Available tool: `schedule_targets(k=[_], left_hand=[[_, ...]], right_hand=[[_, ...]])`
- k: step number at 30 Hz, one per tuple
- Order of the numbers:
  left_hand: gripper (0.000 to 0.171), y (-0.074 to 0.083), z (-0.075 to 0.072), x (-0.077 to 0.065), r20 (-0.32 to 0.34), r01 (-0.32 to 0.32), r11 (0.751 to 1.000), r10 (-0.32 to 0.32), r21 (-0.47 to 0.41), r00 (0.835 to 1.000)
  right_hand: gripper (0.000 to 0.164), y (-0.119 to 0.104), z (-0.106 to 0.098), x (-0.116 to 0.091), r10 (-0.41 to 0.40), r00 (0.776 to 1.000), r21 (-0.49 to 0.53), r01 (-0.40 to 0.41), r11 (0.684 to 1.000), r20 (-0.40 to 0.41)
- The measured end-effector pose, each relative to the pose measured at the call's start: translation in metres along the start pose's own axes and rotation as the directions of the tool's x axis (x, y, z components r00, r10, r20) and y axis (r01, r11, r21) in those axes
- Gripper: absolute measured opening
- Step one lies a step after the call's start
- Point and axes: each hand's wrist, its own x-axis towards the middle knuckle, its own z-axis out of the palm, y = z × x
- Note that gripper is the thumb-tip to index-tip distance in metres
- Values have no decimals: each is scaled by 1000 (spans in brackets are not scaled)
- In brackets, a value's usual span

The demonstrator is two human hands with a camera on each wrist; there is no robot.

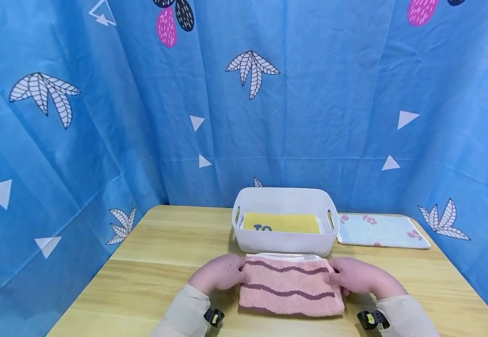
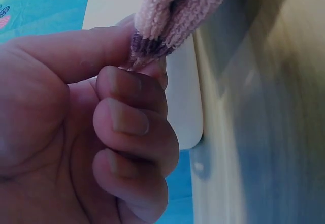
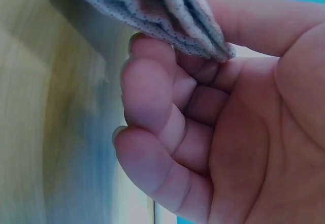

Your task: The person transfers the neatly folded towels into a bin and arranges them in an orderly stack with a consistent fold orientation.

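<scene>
A folded pink towel [image 1: 290, 281] with wavy purple stripes hangs between my two hands, just in front of the white basket [image 1: 286, 243]. My left hand [image 1: 225, 272] pinches its left edge, thumb on top and fingers beneath. On the opposite edge, my right hand [image 1: 353, 276] holds the towel the same way. The left wrist view shows the thick folded towel edge [image 2: 162, 26] between thumb and forefinger, the other fingers curled below. In the right wrist view, layered towel edges [image 3: 188, 26] lie between the thumb and fingers. Inside the basket lies a yellow towel [image 1: 286, 222] with dark lettering.
A pale folded towel [image 1: 380, 230] with pink flower prints lies right of the basket on the wooden table [image 1: 142, 276]. The basket has a handle hole in each end. A blue patterned curtain [image 1: 328, 117] hangs behind the table and along both sides.
</scene>
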Motion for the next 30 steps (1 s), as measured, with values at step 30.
schedule_targets(k=[30], left_hand=[[17, 5, -19, -9, -70, 29, 999, -31, -25, 997]], right_hand=[[24, -8, -7, -1, -70, 997, 81, 73, 994, -37]])
